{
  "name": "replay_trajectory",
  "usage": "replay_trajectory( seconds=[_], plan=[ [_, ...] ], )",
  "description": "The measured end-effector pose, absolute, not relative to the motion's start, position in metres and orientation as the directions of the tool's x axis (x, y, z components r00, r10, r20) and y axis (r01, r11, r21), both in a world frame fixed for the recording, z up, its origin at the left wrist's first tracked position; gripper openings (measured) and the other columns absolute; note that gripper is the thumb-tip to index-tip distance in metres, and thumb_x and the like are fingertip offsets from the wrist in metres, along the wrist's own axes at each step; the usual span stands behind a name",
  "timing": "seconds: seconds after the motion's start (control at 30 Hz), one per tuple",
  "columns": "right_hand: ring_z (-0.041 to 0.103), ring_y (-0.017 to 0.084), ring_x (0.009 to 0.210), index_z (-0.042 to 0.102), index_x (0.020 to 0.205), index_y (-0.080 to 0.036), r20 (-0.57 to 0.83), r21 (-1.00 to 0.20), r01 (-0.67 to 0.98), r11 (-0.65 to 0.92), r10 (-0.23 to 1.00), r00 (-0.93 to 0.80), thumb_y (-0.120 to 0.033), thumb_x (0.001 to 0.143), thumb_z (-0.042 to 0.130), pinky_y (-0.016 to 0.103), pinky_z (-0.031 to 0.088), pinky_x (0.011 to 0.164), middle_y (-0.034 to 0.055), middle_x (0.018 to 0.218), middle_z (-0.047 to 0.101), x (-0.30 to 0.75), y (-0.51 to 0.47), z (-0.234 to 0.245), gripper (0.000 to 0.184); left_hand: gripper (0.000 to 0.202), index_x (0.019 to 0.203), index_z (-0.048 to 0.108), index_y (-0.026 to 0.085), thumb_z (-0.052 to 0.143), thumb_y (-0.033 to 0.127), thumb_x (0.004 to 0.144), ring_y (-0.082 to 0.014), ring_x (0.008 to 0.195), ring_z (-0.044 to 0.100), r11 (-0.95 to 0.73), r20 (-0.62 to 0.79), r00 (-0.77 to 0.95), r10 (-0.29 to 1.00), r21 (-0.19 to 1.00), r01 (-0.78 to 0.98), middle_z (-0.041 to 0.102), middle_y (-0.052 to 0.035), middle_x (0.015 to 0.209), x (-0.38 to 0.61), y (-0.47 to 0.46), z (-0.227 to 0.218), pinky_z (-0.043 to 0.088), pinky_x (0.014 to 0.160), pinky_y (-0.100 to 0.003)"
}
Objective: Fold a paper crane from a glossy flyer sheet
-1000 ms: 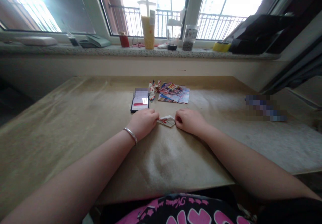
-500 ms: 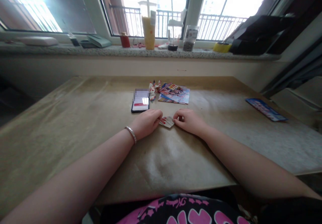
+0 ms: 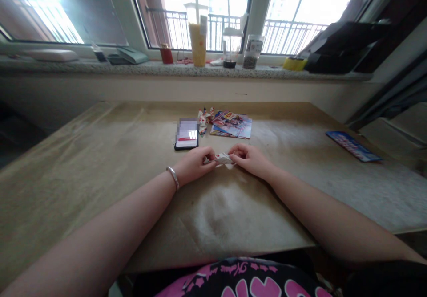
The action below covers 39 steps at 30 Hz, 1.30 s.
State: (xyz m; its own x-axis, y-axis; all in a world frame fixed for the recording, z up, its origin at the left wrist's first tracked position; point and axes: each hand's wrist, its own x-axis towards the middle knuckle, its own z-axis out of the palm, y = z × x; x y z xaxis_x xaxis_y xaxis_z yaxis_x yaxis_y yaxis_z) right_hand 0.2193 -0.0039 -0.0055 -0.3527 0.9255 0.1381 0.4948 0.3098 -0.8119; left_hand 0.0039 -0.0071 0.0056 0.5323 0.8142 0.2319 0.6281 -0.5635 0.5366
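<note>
2 hands [image 3: 193,162] w/ 1 paper [image 3: 223,157], 1 phone [image 3: 187,142]

Head view: the camera is facing forward and down from above the wearer's shirt [image 3: 240,279], framing the left hand [image 3: 193,164] and right hand [image 3: 251,160] at middle range over the table [image 3: 100,168], with windows [image 3: 300,3] filling the background.

I can't make out even 1 word for sure from here: the pink script [image 3: 231,268] on the black shirt [image 3: 242,280], the pale lettering on the blue strip [image 3: 353,146], the yellow label [image 3: 231,115] on the colourful papers [image 3: 233,127], the red print on the folded paper [image 3: 223,157].
</note>
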Motion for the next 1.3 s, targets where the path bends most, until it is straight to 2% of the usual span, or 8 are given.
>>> replay_trajectory(
  seconds=[0.13, 0.27, 0.43, 0.6, 0.8, 1.0, 1.17, 1.3],
  plan=[
    [0.049, 0.009, 0.053, 0.062, 0.094, -0.016, 0.19, -0.811, 0.466, 0.352, 0.914, -0.36, -0.035, 0.082, 0.052, 0.02, 0.036, 0.051, -0.0021, 0.062, 0.058, 0.218, -0.007, -0.003, 0.025, 0.018, 0.077, 0.057, 0.015, 0.054, 0.033, 0.082, -0.0106, 0.061, 0.045, -0.522, 0.209, 0.513, 0.832, 0.606, 0.6, 0.054, 0.0018, 0.069, 0.005, -0.008, 0.008, 0.034, 0.056, -0.022],
    [0.048, 0.009, 0.055, 0.062, 0.098, -0.018, 0.234, -0.773, 0.473, 0.423, 0.883, -0.407, -0.036, 0.082, 0.056, 0.02, 0.037, 0.053, -0.003, 0.065, 0.059, 0.217, -0.01, -0.003, 0.025, 0.019, 0.075, 0.057, 0.016, 0.053, 0.033, 0.082, -0.0132, 0.068, 0.047, -0.556, 0.215, 0.534, 0.818, 0.538, 0.634, 0.055, -0.0005, 0.072, 0.005, -0.006, 0.008, 0.036, 0.061, -0.024],
    [0.049, 0.009, 0.058, 0.065, 0.092, -0.02, 0.254, -0.643, 0.616, 0.455, 0.885, -0.39, -0.023, 0.079, 0.058, 0.02, 0.036, 0.057, -0.003, 0.066, 0.057, 0.215, -0.008, -0.005, 0.015, 0.015, 0.077, 0.058, 0.016, 0.053, 0.028, 0.083, -0.0158, 0.073, 0.049, -0.58, 0.23, 0.537, 0.812, 0.423, 0.696, 0.056, -0.0021, 0.074, 0.006, -0.002, 0.004, 0.038, 0.065, -0.026],
    [0.051, 0.012, 0.066, 0.067, 0.088, -0.02, 0.32, -0.519, 0.678, 0.52, 0.854, -0.411, -0.021, 0.077, 0.061, 0.023, 0.04, 0.064, -0.0006, 0.069, 0.057, 0.214, -0.002, -0.008, 0.012, 0.009, 0.082, 0.059, 0.015, 0.055, 0.023, 0.082, -0.0168, 0.075, 0.051, -0.611, 0.249, 0.558, 0.791, 0.337, 0.716, 0.058, -0.0032, 0.077, 0.007, -0.001, 0.002, 0.041, 0.069, -0.027],
    [0.054, 0.013, 0.077, 0.066, 0.083, -0.018, 0.403, -0.407, 0.675, 0.615, 0.784, -0.472, -0.018, 0.079, 0.06, 0.025, 0.043, 0.072, 0.0046, 0.093, 0.062, 0.216, 0.001, -0.013, 0.007, 0.007, 0.084, 0.06, 0.015, 0.057, 0.022, 0.082, -0.0188, 0.082, 0.054, -0.634, 0.266, 0.576, 0.773, 0.28, 0.721, 0.061, -0.0046, 0.082, 0.007, 0.001, -0.002, 0.044, 0.076, -0.031],
    [0.053, 0.019, 0.087, 0.066, 0.083, -0.019, 0.365, -0.191, 0.74, 0.645, 0.746, -0.557, -0.02, 0.083, 0.056, 0.029, 0.041, 0.077, 0.0051, 0.086, 0.064, 0.214, -0.002, -0.006, 0.01, 0.008, 0.087, 0.061, 0.016, 0.055, 0.015, 0.082, -0.0185, 0.089, 0.054, -0.693, 0.332, 0.619, 0.711, 0.186, 0.697, 0.062, -0.0063, 0.096, 0.009, 0.0, -0.002, 0.045, 0.082, -0.03],
    [0.053, 0.018, 0.088, 0.066, 0.092, -0.019, 0.354, -0.176, 0.69, 0.702, 0.699, -0.621, -0.014, 0.085, 0.051, 0.028, 0.04, 0.078, 0.0062, 0.089, 0.064, 0.213, -0.002, -0.004, 0.017, 0.016, 0.087, 0.064, 0.016, 0.048, 0.016, 0.087, -0.0184, 0.083, 0.053, -0.719, 0.316, 0.677, 0.664, 0.024, 0.694, 0.062, -0.006, 0.087, 0.012, -0.001, 0.001, 0.044, 0.077, -0.03],
    [0.055, 0.017, 0.087, 0.066, 0.091, -0.018, 0.331, -0.216, 0.69, 0.691, 0.717, -0.614, -0.014, 0.086, 0.051, 0.026, 0.04, 0.078, 0.006, 0.089, 0.063, 0.212, -0.001, -0.003, 0.017, 0.02, 0.09, 0.065, 0.017, 0.045, 0.012, 0.086, -0.0174, 0.082, 0.053, -0.718, 0.292, 0.678, 0.675, 0.047, 0.694, 0.061, -0.006, 0.087, 0.01, 0.0, 0.0, 0.044, 0.076, -0.029]
  ],
)
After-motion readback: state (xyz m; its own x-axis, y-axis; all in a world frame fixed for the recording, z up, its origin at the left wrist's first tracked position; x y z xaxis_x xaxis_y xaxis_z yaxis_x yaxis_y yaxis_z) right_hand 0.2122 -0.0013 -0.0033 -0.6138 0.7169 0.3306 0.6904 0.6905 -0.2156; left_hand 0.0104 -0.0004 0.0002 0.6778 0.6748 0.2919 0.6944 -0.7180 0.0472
